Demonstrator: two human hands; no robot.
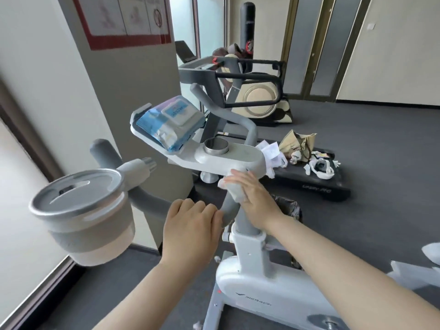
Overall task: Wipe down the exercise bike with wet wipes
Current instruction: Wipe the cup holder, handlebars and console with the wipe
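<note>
Head view: the pack of wet wipes lies flat in the tablet tray on the white exercise bike, its flip lid shut and facing up, long side running from near left to far right. Just beside it a metal knob sits in the console. A cup with a grey lid hangs in the holder on the left handlebar; can't see what's in it.

Floor is dark grey carpet, window on the left, a pillar with a red-framed poster behind the bike. Further back there's a treadmill with a paper bag and crumpled scraps on its deck, plus an elliptical.

The right hand presses a white wipe against the grey stem under the console, fingers straight and together. The left hand curls round the handlebar just below it.
</note>
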